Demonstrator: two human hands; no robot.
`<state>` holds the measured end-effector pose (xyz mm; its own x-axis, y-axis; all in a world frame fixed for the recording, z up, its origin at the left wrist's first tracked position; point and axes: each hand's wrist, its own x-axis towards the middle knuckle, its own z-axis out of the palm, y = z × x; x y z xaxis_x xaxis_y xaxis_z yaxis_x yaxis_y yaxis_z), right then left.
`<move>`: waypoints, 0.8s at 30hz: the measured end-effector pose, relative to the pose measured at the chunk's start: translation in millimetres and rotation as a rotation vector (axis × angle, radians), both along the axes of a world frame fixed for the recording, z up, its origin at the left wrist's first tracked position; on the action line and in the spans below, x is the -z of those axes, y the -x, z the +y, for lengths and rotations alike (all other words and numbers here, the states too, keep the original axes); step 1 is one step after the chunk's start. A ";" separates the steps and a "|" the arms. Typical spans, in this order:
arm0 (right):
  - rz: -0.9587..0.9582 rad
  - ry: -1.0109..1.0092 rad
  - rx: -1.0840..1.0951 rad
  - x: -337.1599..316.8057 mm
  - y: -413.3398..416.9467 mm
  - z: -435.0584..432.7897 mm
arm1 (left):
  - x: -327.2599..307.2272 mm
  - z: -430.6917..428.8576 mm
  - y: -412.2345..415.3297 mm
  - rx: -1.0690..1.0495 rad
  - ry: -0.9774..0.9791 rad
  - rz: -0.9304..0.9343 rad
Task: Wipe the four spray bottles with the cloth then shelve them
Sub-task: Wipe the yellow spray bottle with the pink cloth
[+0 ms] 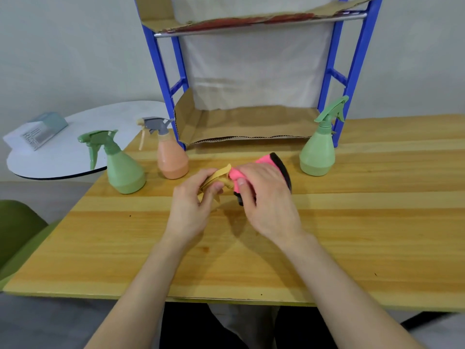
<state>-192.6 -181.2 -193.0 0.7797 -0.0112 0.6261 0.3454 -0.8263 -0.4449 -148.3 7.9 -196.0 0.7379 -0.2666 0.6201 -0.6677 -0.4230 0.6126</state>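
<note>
My right hand (266, 197) grips a pink spray bottle (264, 161) with a black base, held on its side above the wooden table (352, 235). My left hand (193, 205) pinches a yellow cloth (220, 176) against the bottle's neck end. Three bottles stand upright on the table: a green one (123, 170) at the left, an orange one with a grey trigger (171, 154) beside it, and another green one (319, 149) at the right. Behind them stands a blue shelf rack (352, 71) with cardboard-lined shelves (246, 124).
A round white side table (75, 147) at the left carries a white and grey box (40, 132). A green chair (17, 230) sits at the lower left. The rack's lower shelf holds nothing.
</note>
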 end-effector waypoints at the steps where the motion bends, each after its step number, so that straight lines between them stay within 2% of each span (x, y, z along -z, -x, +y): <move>1: -0.009 0.016 -0.044 2.3 0.0 -0.5 | 0.2 1.8 0.6 -0.002 0.000 0.004; 3: 0.060 -0.119 0.028 4.7 -2.1 -19.3 | 0.0 5.4 2.2 -0.023 -0.004 0.020; 5: 0.211 -0.323 0.239 8.6 -3.7 -46.0 | -1.6 8.3 2.7 -0.050 -0.009 0.047; 7: 0.222 -0.366 0.319 8.9 1.8 -54.5 | -8.3 6.9 3.6 -0.063 -0.015 0.089; 9: 0.105 -0.287 0.200 1.9 8.0 -40.2 | -17.7 0.7 6.4 -0.069 -0.012 0.109; 11: 0.087 -0.138 0.036 4.9 5.7 -26.2 | -27.3 -3.1 9.2 -0.052 -0.005 0.158; 14: 0.131 -0.184 0.000 8.9 -6.4 -28.5 | -38.9 13.1 15.1 0.124 -0.043 0.343; 16: 0.123 -0.224 -0.055 7.5 -10.6 -33.6 | -38.1 29.2 17.1 0.126 -0.251 0.217; 18: 0.129 -0.235 -0.125 5.2 -13.1 -34.2 | -30.7 37.4 16.7 0.029 -0.500 -0.096; 19: 0.131 -0.236 -0.148 2.6 -14.2 -32.7 | -27.0 39.6 11.9 0.010 -0.561 -0.236; 22: 0.137 -0.186 -0.167 0.0 -13.8 -23.0 | -20.2 47.5 -3.6 -0.065 -0.610 -0.523; 24: 0.110 -0.185 -0.148 2.3 -15.1 -24.6 | -15.1 52.4 -9.1 -0.098 -0.596 -0.588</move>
<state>-177.5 -205.8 -195.3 0.8445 0.0016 0.5355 0.3978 -0.6713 -0.6253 -139.2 60.4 -180.8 0.3751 -0.6228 0.6866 -0.7518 -0.6377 -0.1678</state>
